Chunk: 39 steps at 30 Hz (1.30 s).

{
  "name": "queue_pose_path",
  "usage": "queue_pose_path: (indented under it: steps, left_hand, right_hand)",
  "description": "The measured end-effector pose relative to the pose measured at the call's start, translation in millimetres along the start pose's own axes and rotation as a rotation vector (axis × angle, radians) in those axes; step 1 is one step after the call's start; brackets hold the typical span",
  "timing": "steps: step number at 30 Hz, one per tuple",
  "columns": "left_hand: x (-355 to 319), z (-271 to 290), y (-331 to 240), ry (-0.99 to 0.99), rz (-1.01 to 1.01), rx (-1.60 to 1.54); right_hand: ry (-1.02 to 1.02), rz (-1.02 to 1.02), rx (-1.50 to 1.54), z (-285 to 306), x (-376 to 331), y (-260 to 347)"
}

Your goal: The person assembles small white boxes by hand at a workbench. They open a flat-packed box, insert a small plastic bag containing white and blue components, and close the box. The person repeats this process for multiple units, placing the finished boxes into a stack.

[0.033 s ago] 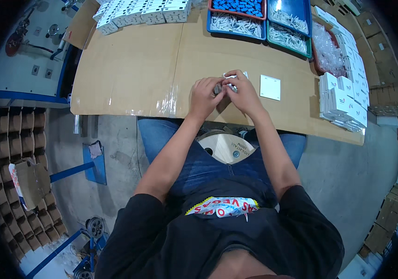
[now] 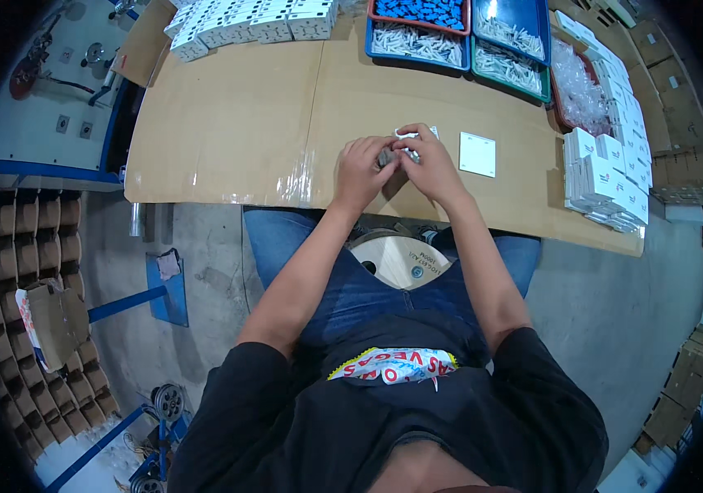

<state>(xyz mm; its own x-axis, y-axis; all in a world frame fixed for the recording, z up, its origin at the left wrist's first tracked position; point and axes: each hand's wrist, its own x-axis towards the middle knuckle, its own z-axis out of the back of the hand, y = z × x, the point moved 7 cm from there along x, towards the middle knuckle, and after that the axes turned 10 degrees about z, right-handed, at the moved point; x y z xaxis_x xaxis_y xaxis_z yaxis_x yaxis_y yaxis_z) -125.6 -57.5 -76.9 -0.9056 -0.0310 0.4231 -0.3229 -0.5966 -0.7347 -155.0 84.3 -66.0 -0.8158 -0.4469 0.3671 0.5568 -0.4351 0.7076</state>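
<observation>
Over the cardboard-covered table [image 2: 228,131], near its front edge, my two hands meet with fingertips close together. My left hand [image 2: 360,171] has its fingers curled around a small greyish thing [image 2: 383,157], mostly hidden. Curled in from the other side, my right hand [image 2: 431,168] has its thumb and fingers bent around something small and pale whose kind I cannot make out. A white edge of some object [image 2: 434,131] shows just beyond the right fingers. Flat on the cardboard to the right of my right hand lies a white square card or flat box [image 2: 477,154].
Trays of white plug-like pieces [image 2: 417,45] and blue pieces [image 2: 419,11] stand at the far side. White boxes are stacked at the far left [image 2: 253,23] and right [image 2: 610,185]. Clear plastic bags [image 2: 573,82] fill a bin. A cardboard divider [image 2: 23,271] stands left.
</observation>
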Motion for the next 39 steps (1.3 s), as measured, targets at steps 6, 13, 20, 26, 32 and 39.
queue_pose_path:
  steps: [6,13,20,26,32,39]
  left_hand:
    - [-1.0,2.6,2.7,-0.005,0.023,-0.005]
    - [-1.6,2.8,-0.6,-0.023,-0.015,-0.004]
    - [-1.2,2.3,5.3,-0.033,0.032,-0.022]
    - [-2.2,0.0,8.4,-0.006,0.028,-0.016]
    - [-0.4,3.5,4.6,-0.04,0.044,-0.039]
    - [-1.7,3.6,5.3,-0.028,0.048,-0.024]
  right_hand:
    - [0.084,-0.038,-0.022,3.9,0.5,8.8]
    - [0.116,-0.039,0.028,-13.9,-2.6,1.3]
    - [0.111,-0.132,0.193,-10.8,-0.2,-6.8]
    - [0.225,-0.065,-0.037,-16.7,6.0,8.6]
    - [0.128,-0.095,0.145,-14.0,5.7,-0.8]
    - [0.172,-0.045,0.01,-17.8,5.5,0.7]
